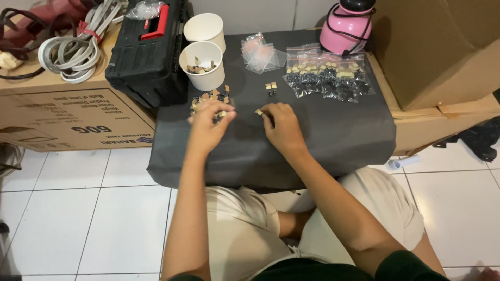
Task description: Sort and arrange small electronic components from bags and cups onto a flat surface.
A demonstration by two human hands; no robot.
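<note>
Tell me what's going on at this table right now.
A seated person works over a dark cloth-covered table. The left hand rests on a small pile of tan and black parts, blurred by motion. The right hand pinches one small tan piece at its fingertips. Behind them stand two white paper cups, the nearer one holding similar parts, and clear bags of parts lie to the right.

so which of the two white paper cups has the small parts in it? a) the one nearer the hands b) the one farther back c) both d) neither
a: the nearer white paper cup shows small tan and dark parts inside, while the farther white paper cup behind it looks empty.
</note>
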